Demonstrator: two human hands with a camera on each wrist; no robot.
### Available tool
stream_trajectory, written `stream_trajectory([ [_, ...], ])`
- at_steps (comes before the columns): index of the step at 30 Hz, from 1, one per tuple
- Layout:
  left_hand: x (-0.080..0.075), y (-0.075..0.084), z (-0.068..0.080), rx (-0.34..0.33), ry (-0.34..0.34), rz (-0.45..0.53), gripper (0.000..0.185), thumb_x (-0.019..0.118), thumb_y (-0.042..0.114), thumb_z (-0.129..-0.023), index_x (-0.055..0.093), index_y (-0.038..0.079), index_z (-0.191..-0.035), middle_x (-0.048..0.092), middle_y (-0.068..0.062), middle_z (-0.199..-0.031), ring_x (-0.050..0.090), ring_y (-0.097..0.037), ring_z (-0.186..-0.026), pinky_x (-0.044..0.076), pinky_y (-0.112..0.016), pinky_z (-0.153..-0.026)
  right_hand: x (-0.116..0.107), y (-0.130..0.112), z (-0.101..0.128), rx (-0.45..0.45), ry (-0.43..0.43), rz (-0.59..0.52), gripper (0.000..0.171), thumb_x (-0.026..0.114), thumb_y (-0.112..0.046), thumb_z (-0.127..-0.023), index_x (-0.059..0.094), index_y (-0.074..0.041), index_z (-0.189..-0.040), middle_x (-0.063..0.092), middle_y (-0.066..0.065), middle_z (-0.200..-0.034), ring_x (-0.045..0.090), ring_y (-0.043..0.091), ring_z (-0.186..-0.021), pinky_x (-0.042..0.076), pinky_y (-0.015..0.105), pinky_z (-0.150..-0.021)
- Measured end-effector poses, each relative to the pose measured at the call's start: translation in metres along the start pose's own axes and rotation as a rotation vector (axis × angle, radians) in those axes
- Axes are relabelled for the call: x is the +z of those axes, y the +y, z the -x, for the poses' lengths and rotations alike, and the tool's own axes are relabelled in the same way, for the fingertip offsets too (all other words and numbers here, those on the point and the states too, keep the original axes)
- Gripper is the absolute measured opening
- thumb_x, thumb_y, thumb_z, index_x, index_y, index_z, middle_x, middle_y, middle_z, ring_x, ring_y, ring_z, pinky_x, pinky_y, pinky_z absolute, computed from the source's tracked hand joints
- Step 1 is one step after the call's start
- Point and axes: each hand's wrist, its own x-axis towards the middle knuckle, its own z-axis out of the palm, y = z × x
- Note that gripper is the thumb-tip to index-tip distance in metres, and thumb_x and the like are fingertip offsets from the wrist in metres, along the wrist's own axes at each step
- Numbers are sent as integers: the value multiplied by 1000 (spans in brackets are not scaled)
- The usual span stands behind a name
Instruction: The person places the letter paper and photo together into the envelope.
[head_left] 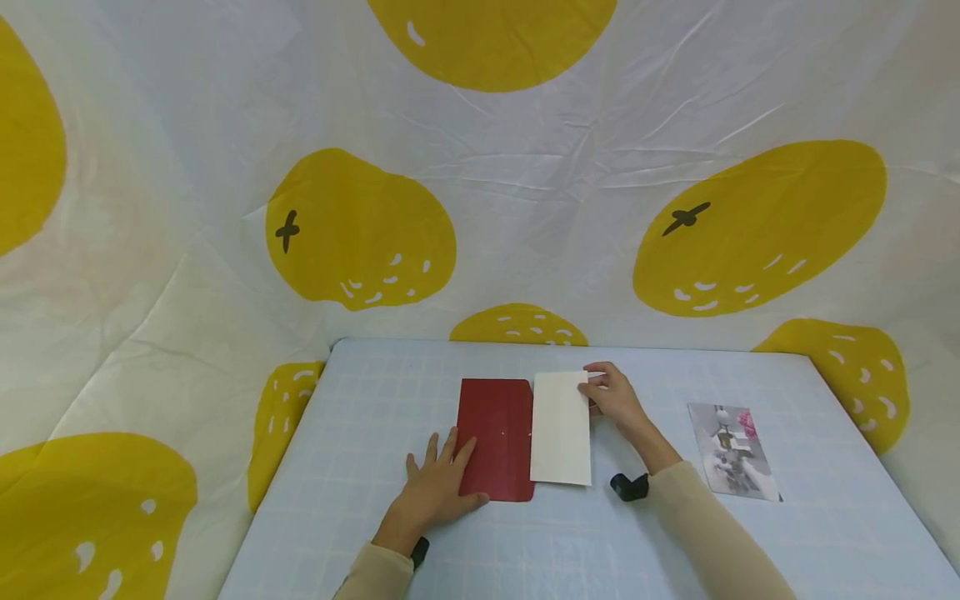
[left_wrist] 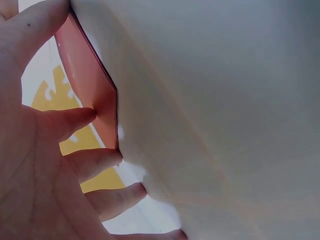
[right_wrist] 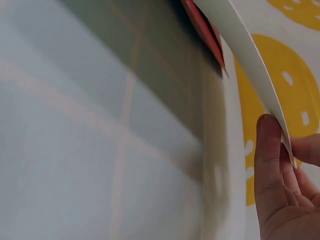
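Paper, a white sheet [head_left: 561,429] with its right side raised, sits along the right edge of a red folder [head_left: 495,442] on the pale blue checked tablecloth [head_left: 337,467]. On my feed the right hand [head_left: 617,400] pinches the sheet near its far right corner between thumb and fingers, and the right wrist view shows me the paper bowing in that grip. The left hand [head_left: 435,492] rests with fingers spread and straight at the folder's near left part, thumb and index finger touching the red cover. I cannot tell whether the sheet is tucked into the folder or only meets its edge. Looking for writing, I find small pale specks on the folder's front, too tiny to read as lettering. Well apart to the right lies a grey printed picture card [head_left: 735,467] with a pink flower [head_left: 747,422] at its far right corner and a bottle shape [head_left: 723,435], any wording too small for me. At the far side hangs a white backdrop [head_left: 525,208] printed with yellow fruit [head_left: 363,229].
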Motion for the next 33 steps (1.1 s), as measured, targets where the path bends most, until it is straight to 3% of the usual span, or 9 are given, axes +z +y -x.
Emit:
stream_trajectory([
  [18, 1, -2, -1, 9, -11, -24, 93, 71, 60, -82, 35, 16, -156, 24, -17, -162, 19, -49, -144, 21, -79, -101, 22, -4, -1, 25, 9, 34, 44, 66, -14, -96, 47, -2, -134, 59, 22, -110, 68, 24, -71, 59, 37, -61],
  [33, 4, -4, -4, -12, -27, -24, 95, 72, 60, -81, 33, 19, -157, 22, -16, -163, 17, -48, -145, 20, -78, -102, 32, -7, 0, -17, 15, 35, 42, 66, -7, -94, 49, 2, -131, 59, 24, -106, 67, 23, -66, 58, 40, -54],
])
